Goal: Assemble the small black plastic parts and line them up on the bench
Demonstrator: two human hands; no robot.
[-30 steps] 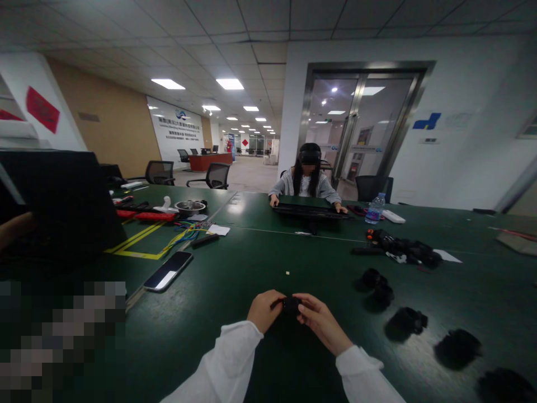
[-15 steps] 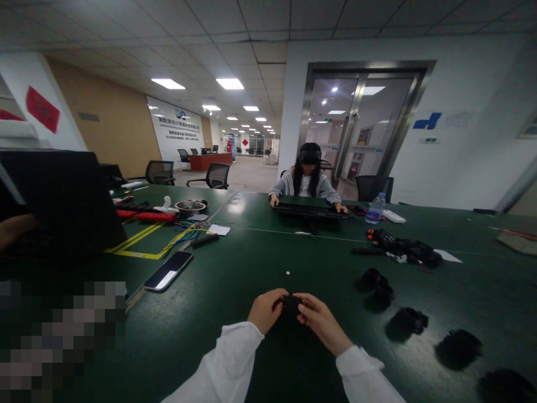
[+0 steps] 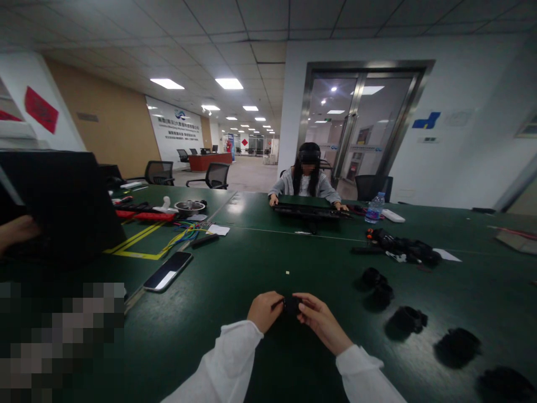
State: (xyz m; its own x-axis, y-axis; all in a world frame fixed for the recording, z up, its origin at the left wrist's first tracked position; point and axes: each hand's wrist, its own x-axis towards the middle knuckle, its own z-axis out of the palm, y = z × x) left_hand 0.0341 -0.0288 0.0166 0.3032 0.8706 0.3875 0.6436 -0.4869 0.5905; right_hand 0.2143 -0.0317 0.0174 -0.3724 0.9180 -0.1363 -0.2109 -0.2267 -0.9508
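Note:
Between my two hands, just above the green table (image 3: 251, 263), is a small black object (image 3: 291, 305), rounded or boxy; its exact kind is too dark to make out. My left hand (image 3: 265, 311) pinches its left side with thumb and fingers. On the other side, my right hand (image 3: 315, 317) grips it with fingertips and thumb. A tiny pale square piece (image 3: 287, 272) lies on the tabletop just beyond my hands. To the right, several black strapped bundles (image 3: 406, 320) lie in a slanting row.
A smartphone (image 3: 168, 271) lies to the left, near coloured wires (image 3: 178, 238) and a metal bowl (image 3: 189, 208). Across the table a person holds a long black panel (image 3: 310, 211). A water bottle (image 3: 375, 207) stands right of it. A black monitor-like box (image 3: 62, 204) is at left, with another person's hand (image 3: 19, 232).
My hands stay in nearly the same place, with the black object turned slightly between the fingers. The other person's hand at far left has shifted a little.

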